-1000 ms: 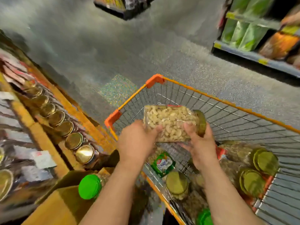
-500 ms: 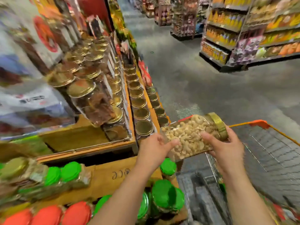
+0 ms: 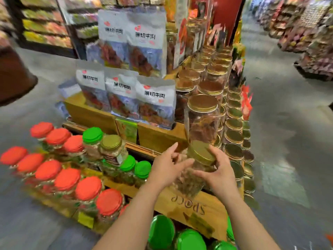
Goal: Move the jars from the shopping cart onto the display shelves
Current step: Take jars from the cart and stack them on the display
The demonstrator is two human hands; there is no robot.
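Gold-lidded and clear, a jar [image 3: 195, 166] of nuts sat tilted at lower centre of the frame, held between both hands above a wooden crate [image 3: 191, 207]. The left hand [image 3: 166, 168] pressed its side with thumb and fingers around it; the right hand [image 3: 219, 173] curled round the lid end. Red-lidded jars [image 3: 68, 177] filled the lower left, and gold-lidded jars [image 3: 232, 123] lined the shelves at right.
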